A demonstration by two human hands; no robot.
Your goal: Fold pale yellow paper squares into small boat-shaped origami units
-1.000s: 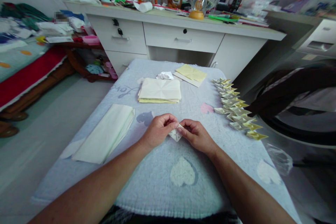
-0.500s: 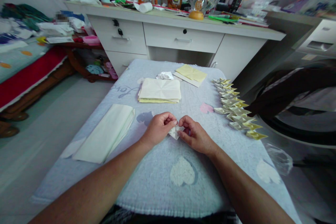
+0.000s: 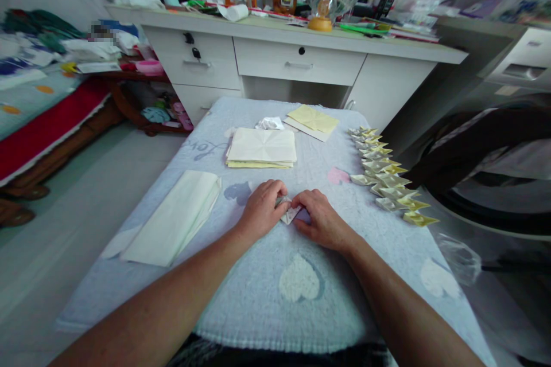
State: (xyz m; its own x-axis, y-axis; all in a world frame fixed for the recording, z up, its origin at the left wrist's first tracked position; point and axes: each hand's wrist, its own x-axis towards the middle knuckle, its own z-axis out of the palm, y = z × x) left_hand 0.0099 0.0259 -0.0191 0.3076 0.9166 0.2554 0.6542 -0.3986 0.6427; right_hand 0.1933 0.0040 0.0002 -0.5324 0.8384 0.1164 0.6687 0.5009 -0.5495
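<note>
A small folded piece of white paper (image 3: 290, 215) lies between my two hands at the middle of the cloth-covered table (image 3: 258, 304). My left hand (image 3: 263, 206) is closed on its left side, thumb and fingers pinching it. From the right, my right hand (image 3: 321, 219) grips its upper right edge between thumb and fingers. My fingers hide much of the paper. Beyond my hands lies a stack of creased paper sheets (image 3: 262, 146), white above and yellow below. To the left rests a larger folded pale sheet (image 3: 174, 218).
Several folded paper boats (image 3: 390, 180) line the table's right edge. A yellow sheet (image 3: 314, 118) and a crumpled white paper (image 3: 270, 123) lie at the back. A white desk (image 3: 301, 69) stands behind, a washing machine (image 3: 520, 74) to the right.
My left fingers have curled further over the paper, and my right fingers have come down onto its edge. Less of the paper shows now. Everything else on the table stays in place.
</note>
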